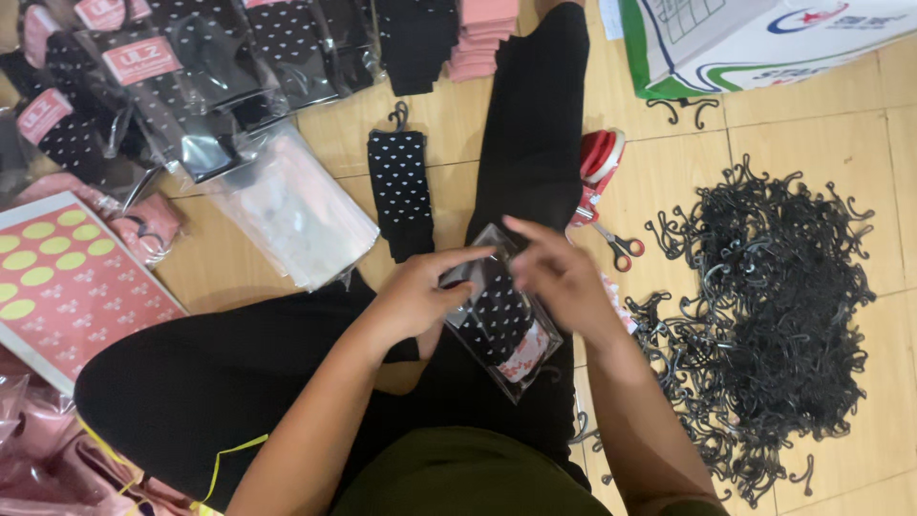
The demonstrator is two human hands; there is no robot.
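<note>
Tiled floor, person seated, legs out. Bagged socks (pixel 501 320) over the lap, held by both hands: left hand (pixel 415 291) pinches the clear bag's upper left edge, right hand (pixel 559 272) grips its top, fingers curled. Loose sock (pixel 401 191) lies just left of bag; scissors (pixel 616 247) right; hook pile (pixel 774 315) far right. Advice: keep bag mouth taut, edges aligned, card flat.

Black white-dotted socks (pixel 501 320) in clear bag (pixel 478 277), pink label at bottom, tilted over lap, held by both hands.
</note>
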